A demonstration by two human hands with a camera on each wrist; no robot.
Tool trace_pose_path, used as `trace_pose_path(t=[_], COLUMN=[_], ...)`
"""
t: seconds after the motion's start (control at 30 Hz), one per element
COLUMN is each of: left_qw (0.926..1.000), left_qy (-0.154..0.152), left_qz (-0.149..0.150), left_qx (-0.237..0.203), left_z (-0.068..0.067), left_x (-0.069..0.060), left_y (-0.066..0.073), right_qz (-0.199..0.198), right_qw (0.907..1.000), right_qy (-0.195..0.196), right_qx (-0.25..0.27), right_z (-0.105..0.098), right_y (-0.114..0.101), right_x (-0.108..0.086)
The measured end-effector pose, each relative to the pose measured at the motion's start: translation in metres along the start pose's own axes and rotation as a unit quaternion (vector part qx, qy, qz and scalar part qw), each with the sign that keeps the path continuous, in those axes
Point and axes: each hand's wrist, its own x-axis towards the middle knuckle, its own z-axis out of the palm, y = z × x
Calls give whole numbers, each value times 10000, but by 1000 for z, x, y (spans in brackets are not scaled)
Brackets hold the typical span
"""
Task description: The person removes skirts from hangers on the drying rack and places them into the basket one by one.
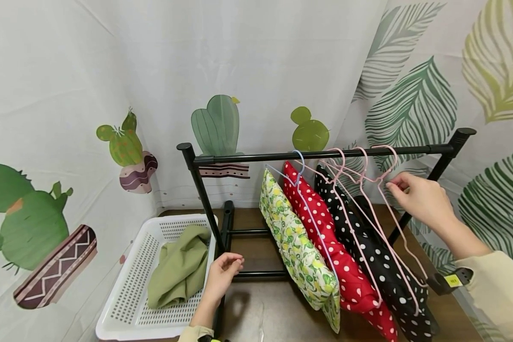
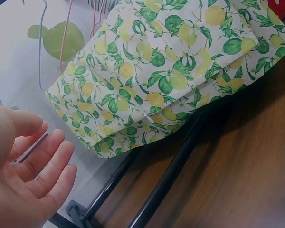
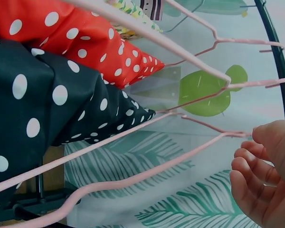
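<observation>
Four fabric pieces are at hand: a lemon-print cloth (image 1: pixel 295 242), a red polka-dot cloth (image 1: pixel 325 223) and a black polka-dot cloth (image 1: pixel 380 266) hang from the black rack, while an olive green cloth (image 1: pixel 181 268) lies crumpled in a white basket (image 1: pixel 124 285). My right hand (image 1: pixel 423 199), fingers loosely bent, is beside the neck of the rightmost pink hanger (image 1: pixel 399 228); no grip on it shows. A blue hanger (image 1: pixel 309 204) carries the lemon-print cloth. Low by the rack's left post, my left hand (image 1: pixel 224 275) holds nothing, its fingers relaxed.
The black rack (image 1: pixel 256 158) stands on a brown table (image 1: pixel 256 304). More pink hangers (image 1: pixel 346 209) hook over its bar. Behind are curtains (image 1: pixel 256 61) printed with cacti and leaves.
</observation>
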Motion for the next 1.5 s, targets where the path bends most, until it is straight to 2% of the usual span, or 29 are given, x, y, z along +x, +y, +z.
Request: trace_pose_path(t=[0.2,0.33,0.43,0.57,0.67,1.07,1.33,1.5], left_qw=[10000,9999,9997,9998,9999,9999,10000,9995], left_qy=[-25,-95,-117,-77,-55,-27,-19,-87], left_qz=[-59,-137,-218,-206,-141,-95,-13,108], left_qx=[8,6,-44,-26,47,57,-63,-270], left_z=[0,1,1,1,2,2,5,7], left_x=[0,-6,-6,-1,0,-2,-2,-5], left_y=[0,17,19,2,-1,0,0,11], right_qz=[-247,-335,-442,-671,-784,-987,-1253,-1423], right_qw=[9995,9993,9989,9974,9966,9951,9920,9896], right_qy=[174,148,166,277,269,64,150,130], right_qx=[-23,-25,-9,-1,-35,-38,66,152], right_z=[-1,-3,-3,-1,-1,1,6,9], right_y=[-7,-15,-20,-25,-29,-46,-58,-69], right_x=[-1,-1,-1,0,0,3,6,10])
